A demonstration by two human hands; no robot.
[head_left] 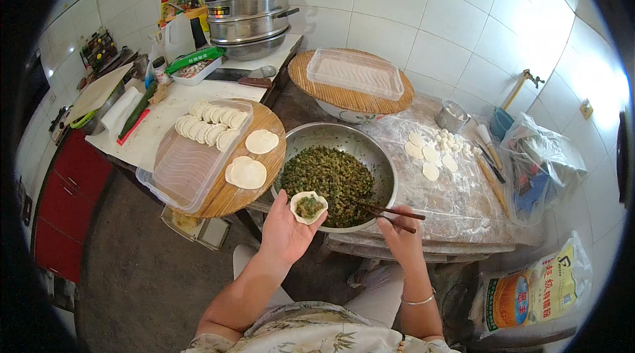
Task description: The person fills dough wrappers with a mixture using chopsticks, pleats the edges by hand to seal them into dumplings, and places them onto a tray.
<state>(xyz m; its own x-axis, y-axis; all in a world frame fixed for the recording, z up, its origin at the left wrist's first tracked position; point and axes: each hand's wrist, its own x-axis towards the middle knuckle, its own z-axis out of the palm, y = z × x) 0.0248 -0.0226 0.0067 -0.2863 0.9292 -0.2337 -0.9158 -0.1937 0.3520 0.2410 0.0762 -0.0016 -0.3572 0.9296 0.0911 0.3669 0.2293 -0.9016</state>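
Observation:
In my left hand [286, 228] rests a round dumpling wrapper [309, 207], cupped open, with a mound of green-brown filling [308, 206] in its middle. My right hand [402, 237] grips a pair of dark chopsticks [390, 211], their tips in the chopped filling. That filling [331, 177] lies in a wide steel bowl [389, 154] just beyond both hands. Left of the bowl, rows of folded dumplings [210, 121] sit in a clear plastic tray [192, 168] on a round woven board [270, 129]. Flat wrappers [246, 172] lie on the same board beside the tray.
Right of the bowl, a floured table [456, 211] bears small dough pieces [450, 141], rolled wrappers [430, 154] and a rolling pin [493, 184]. Behind stands a covered basin [344, 112] with a clear tray [354, 74]. A cleaver [228, 75] and stacked steamers [248, 22] are at back left.

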